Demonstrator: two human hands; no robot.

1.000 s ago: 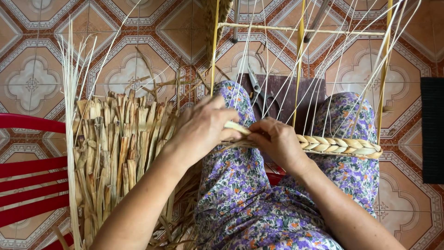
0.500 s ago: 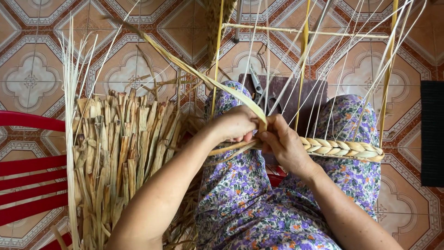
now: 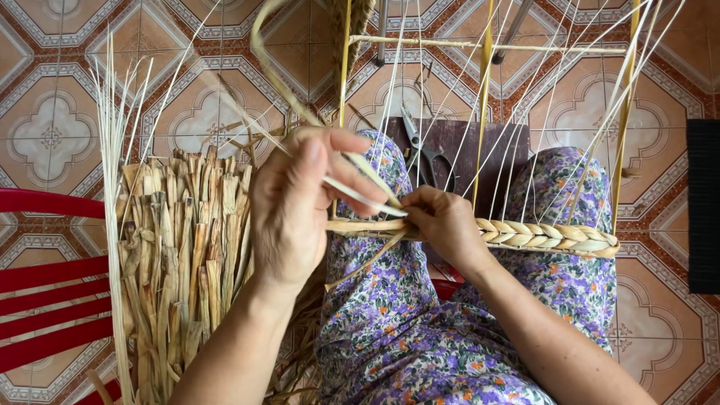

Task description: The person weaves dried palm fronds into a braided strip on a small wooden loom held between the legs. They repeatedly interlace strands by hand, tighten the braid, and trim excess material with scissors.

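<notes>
A flat, pale-tan dried leaf strip (image 3: 360, 191) runs from the working end of a plaited straw-coloured braid (image 3: 551, 235), which lies crosswise over the person's lap along the lower edge of a frame of thin upright reeds (image 3: 484, 112). The left hand (image 3: 296, 202) is raised and pinches the strip between thumb and fingers, drawing it up and back so it loops overhead; the right hand (image 3: 442, 225) is closed on the braid's unfinished end, pinning the last crossing. To do this pull well, I judge the strip should be kept flat and untwisted, drawn snug against the previous crossing while the right hand keeps its pinch, so the plait stays even in width. One braid and one strip in hand show; a loose end or two hang below the braid. Just left of the lap stands one bundle of dried tan leaf stalks (image 3: 184, 262), too many to count, with a spray of thin pale fibres (image 3: 112, 150) beside it. One pair of dark-handled scissors (image 3: 420, 154) lies on one dark brown board (image 3: 465, 150) beyond the knees. Red slats of a plastic chair (image 3: 45, 285) show at the left, over patterned floor tiles (image 3: 45, 90).
</notes>
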